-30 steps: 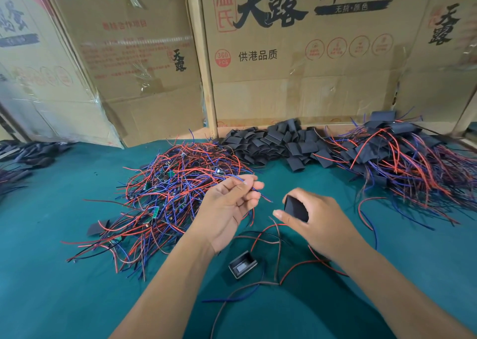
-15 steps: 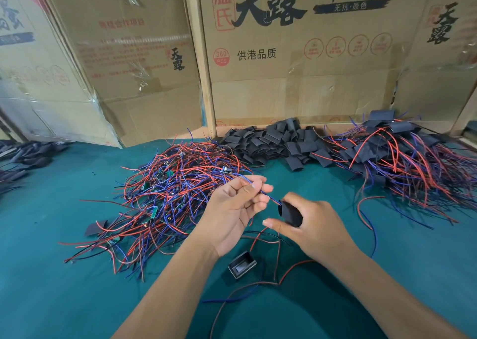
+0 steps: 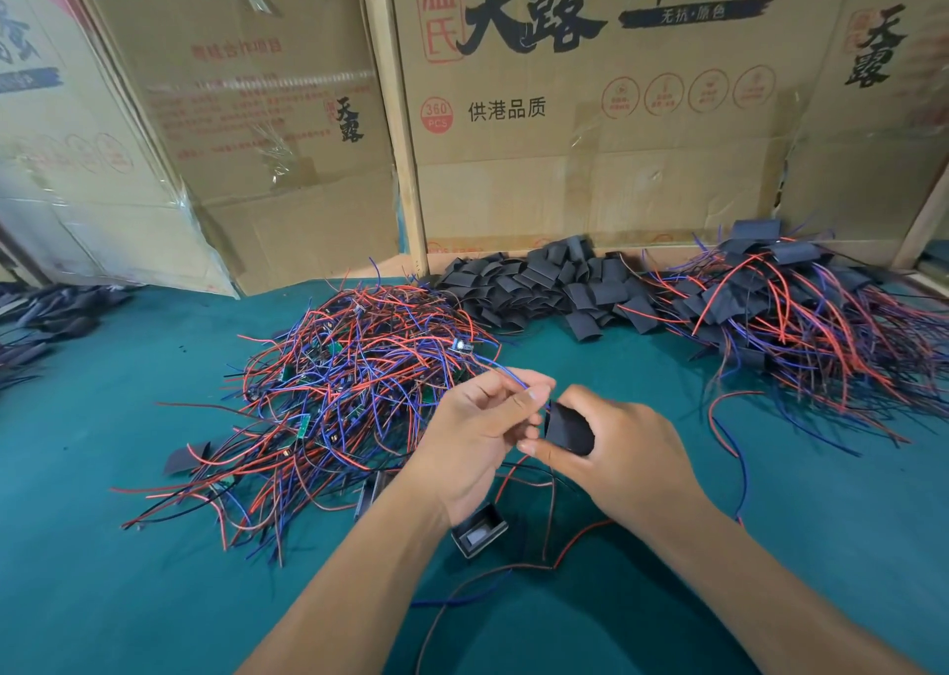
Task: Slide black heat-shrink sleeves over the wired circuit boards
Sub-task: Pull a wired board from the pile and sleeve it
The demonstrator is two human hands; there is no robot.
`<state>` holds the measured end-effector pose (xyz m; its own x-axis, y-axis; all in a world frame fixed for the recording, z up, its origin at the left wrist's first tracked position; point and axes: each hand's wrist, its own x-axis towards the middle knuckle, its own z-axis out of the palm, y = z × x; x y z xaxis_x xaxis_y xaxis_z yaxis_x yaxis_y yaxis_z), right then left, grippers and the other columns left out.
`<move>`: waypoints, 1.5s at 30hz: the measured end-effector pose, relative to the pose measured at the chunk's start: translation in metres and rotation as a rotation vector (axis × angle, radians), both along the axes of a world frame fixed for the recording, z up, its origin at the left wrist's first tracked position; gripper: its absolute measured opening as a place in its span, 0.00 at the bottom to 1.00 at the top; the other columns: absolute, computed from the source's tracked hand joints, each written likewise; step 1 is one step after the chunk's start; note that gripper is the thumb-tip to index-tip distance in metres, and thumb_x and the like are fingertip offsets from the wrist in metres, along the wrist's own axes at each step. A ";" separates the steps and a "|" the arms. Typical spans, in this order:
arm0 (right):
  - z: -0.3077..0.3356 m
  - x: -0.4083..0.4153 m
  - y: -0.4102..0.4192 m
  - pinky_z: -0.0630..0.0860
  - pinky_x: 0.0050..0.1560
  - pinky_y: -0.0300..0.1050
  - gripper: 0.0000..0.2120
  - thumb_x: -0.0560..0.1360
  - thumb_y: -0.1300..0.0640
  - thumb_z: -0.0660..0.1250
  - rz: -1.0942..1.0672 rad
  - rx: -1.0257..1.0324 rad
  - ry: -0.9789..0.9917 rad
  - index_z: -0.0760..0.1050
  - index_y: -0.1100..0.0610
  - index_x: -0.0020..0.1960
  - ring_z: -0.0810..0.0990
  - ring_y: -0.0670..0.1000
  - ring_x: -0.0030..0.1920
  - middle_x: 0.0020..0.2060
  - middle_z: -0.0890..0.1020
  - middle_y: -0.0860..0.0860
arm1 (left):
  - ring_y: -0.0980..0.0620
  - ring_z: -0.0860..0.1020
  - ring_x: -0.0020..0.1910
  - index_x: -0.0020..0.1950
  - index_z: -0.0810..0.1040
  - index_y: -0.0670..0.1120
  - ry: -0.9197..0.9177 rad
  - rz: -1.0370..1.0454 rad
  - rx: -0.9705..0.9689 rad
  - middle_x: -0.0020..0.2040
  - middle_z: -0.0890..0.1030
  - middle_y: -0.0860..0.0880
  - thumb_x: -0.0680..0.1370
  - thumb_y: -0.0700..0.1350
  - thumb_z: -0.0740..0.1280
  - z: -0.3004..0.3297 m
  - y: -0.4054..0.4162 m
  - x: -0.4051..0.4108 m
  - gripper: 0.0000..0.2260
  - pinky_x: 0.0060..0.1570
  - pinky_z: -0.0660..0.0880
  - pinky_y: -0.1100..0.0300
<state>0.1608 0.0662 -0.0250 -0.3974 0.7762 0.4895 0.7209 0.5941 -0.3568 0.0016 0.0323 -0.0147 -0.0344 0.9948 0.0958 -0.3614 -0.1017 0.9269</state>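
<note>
My right hand (image 3: 624, 461) pinches a black heat-shrink sleeve (image 3: 568, 432) between thumb and fingers, its open end turned left. My left hand (image 3: 475, 435) is closed on a wired circuit board; the board is hidden in the fingers and only its blue wire (image 3: 500, 370) shows. The fingertips of both hands almost touch at the sleeve's mouth. A pile of bare wired boards (image 3: 344, 381) with red and blue leads lies to the left. Loose black sleeves (image 3: 549, 284) are heaped at the back. Sleeved boards (image 3: 801, 315) are piled at the right.
A small black module (image 3: 480, 529) with red and black leads lies on the green table (image 3: 102, 597) under my wrists. One loose sleeve (image 3: 185, 460) sits left of the wire pile. Cardboard boxes (image 3: 590, 109) wall off the back. More dark parts (image 3: 46, 320) lie at far left.
My hands have come together: the right hand carried the sleeve left and up to the left hand's fingertips, and the left hand closed tighter on the wired board.
</note>
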 end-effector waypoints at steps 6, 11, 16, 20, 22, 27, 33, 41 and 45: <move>0.000 -0.001 0.000 0.65 0.33 0.48 0.17 0.76 0.38 0.61 0.023 -0.063 -0.063 0.63 0.50 0.41 0.72 0.56 0.34 0.29 0.69 0.47 | 0.56 0.76 0.38 0.47 0.87 0.47 0.163 -0.006 -0.058 0.41 0.81 0.48 0.71 0.46 0.74 -0.002 -0.001 0.003 0.07 0.41 0.71 0.64; 0.002 -0.004 0.000 0.64 0.36 0.50 0.11 0.83 0.47 0.49 0.000 -0.067 -0.184 0.60 0.51 0.45 0.79 0.60 0.41 0.37 0.78 0.51 | 0.55 0.78 0.45 0.48 0.83 0.46 0.172 -0.015 -0.084 0.50 0.83 0.50 0.77 0.43 0.71 -0.001 0.001 0.004 0.02 0.43 0.71 0.60; 0.006 -0.002 -0.003 0.70 0.40 0.51 0.12 0.83 0.46 0.46 -0.009 -0.087 -0.228 0.60 0.50 0.45 0.79 0.59 0.42 0.38 0.79 0.51 | 0.49 0.81 0.45 0.61 0.76 0.41 -0.223 0.058 -0.300 0.56 0.84 0.44 0.81 0.54 0.63 0.005 0.004 -0.005 0.18 0.44 0.76 0.56; 0.004 -0.001 -0.001 0.69 0.38 0.50 0.15 0.83 0.45 0.45 -0.014 -0.076 -0.226 0.59 0.51 0.42 0.76 0.58 0.37 0.31 0.72 0.49 | 0.49 0.82 0.44 0.57 0.70 0.42 -0.455 0.187 -0.341 0.52 0.85 0.43 0.83 0.52 0.61 0.004 0.008 -0.018 0.13 0.46 0.78 0.56; 0.003 0.000 0.001 0.68 0.37 0.50 0.16 0.83 0.44 0.45 -0.005 -0.071 -0.228 0.58 0.51 0.41 0.73 0.58 0.35 0.29 0.69 0.49 | 0.50 0.82 0.43 0.51 0.73 0.44 -0.412 0.241 -0.300 0.49 0.85 0.44 0.83 0.48 0.62 0.003 0.010 -0.020 0.08 0.46 0.79 0.57; 0.003 0.004 0.002 0.69 0.36 0.49 0.16 0.81 0.40 0.51 0.015 -0.079 -0.210 0.61 0.51 0.42 0.75 0.57 0.37 0.33 0.74 0.49 | 0.49 0.84 0.46 0.55 0.76 0.42 -0.231 0.261 -0.176 0.52 0.85 0.43 0.81 0.42 0.65 0.006 0.008 -0.022 0.05 0.46 0.80 0.60; 0.002 0.004 0.001 0.65 0.36 0.48 0.19 0.78 0.35 0.53 -0.028 -0.014 -0.226 0.61 0.50 0.41 0.76 0.58 0.38 0.34 0.78 0.50 | 0.44 0.82 0.58 0.48 0.75 0.46 -0.096 0.097 -0.051 0.58 0.83 0.41 0.78 0.40 0.67 0.009 0.001 -0.011 0.02 0.58 0.77 0.54; 0.003 0.004 0.003 0.64 0.33 0.48 0.20 0.76 0.32 0.54 -0.025 0.043 -0.175 0.60 0.49 0.41 0.78 0.59 0.38 0.33 0.78 0.51 | 0.54 0.75 0.38 0.41 0.80 0.43 -0.016 0.001 0.004 0.49 0.83 0.48 0.72 0.41 0.72 0.003 -0.001 0.007 0.03 0.43 0.75 0.62; 0.003 0.004 0.003 0.63 0.31 0.46 0.23 0.74 0.30 0.53 -0.037 0.067 -0.135 0.61 0.50 0.40 0.78 0.57 0.35 0.31 0.77 0.49 | 0.56 0.75 0.38 0.49 0.84 0.40 -0.008 0.020 -0.014 0.52 0.84 0.47 0.73 0.43 0.71 0.003 -0.001 0.004 0.09 0.43 0.75 0.62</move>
<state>0.1652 0.0688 -0.0216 -0.4353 0.7588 0.4846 0.7814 0.5857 -0.2152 0.0056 0.0317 -0.0118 -0.0554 0.9951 0.0814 -0.3665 -0.0961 0.9254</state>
